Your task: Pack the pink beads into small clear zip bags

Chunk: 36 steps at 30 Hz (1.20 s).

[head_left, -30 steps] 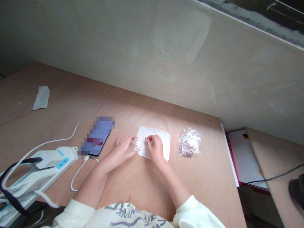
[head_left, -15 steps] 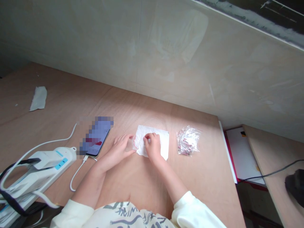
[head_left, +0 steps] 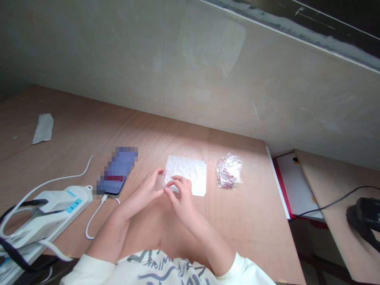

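two hands are held close together at a white paper sheet (head_left: 188,168) on the plywood surface (head_left: 237,221): a thin red loop (head_left: 164,178) is gripped by the left hand (head_left: 145,188), the right hand (head_left: 181,194) is curled against it, grip unclear, a plastic bag of small red pieces (head_left: 229,170) lying just beside the sheet

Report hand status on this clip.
Left hand, right hand: both at thin red loop. Loop at white paper sheet's edge. Clear plastic bag right of sheet.

Left hand (head_left: 145,189) and right hand (head_left: 182,196) meet near the fingertips — fingers curled, thumbs low — left forearm (head_left: 111,233) and right forearm (head_left: 204,241) angled inward.
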Motion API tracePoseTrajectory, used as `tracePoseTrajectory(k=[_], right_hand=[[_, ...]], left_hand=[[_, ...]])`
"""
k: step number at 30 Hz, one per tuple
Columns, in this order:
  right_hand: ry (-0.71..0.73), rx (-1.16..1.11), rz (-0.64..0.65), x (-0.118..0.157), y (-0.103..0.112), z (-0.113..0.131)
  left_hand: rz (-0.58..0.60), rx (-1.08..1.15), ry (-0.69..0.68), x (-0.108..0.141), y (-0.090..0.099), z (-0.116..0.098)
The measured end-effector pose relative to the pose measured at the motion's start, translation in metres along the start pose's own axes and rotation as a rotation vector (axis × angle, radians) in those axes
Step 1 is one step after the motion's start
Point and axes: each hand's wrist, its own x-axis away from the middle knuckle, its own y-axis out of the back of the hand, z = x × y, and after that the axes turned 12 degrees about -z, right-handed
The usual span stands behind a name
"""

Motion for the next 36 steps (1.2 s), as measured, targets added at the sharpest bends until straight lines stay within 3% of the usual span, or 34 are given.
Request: tracePoseTrajectory(k=[7, 14, 21, 28, 33, 36], right_hand=[[-0.065, -0.151, -0.083, 0.007, 0.029, -0.007], [-0.254, -0.311, -0.115, 0.014, 0.048, -0.019], [-0.335, -0.309, -0.034, 0.005, 0.061, -0.036], [-0.334, -0.273, -0.074, 0.0, 0.063, -0.03], [-0.35, -0.328, 0.052, -0.007, 0.057, -0.03], [-0.368, -0.334, 0.054, -0.012, 0.052, -0.03]], left_hand=[[0.009, 0.13, 0.038, 0.008, 0.006, -0.021], [0.044, 0.156, 0.014, 0.013, 0.005, -0.038], [0.142, 0.09, -0.029, 0.014, 0.003, -0.053], [0.105, 0.042, -0.148, 0.006, 0.001, -0.05], [0.094, 0.052, -0.15, -0.002, 0.0, -0.042], [0.13, 0.061, -0.11, -0.006, -0.001, -0.04]])
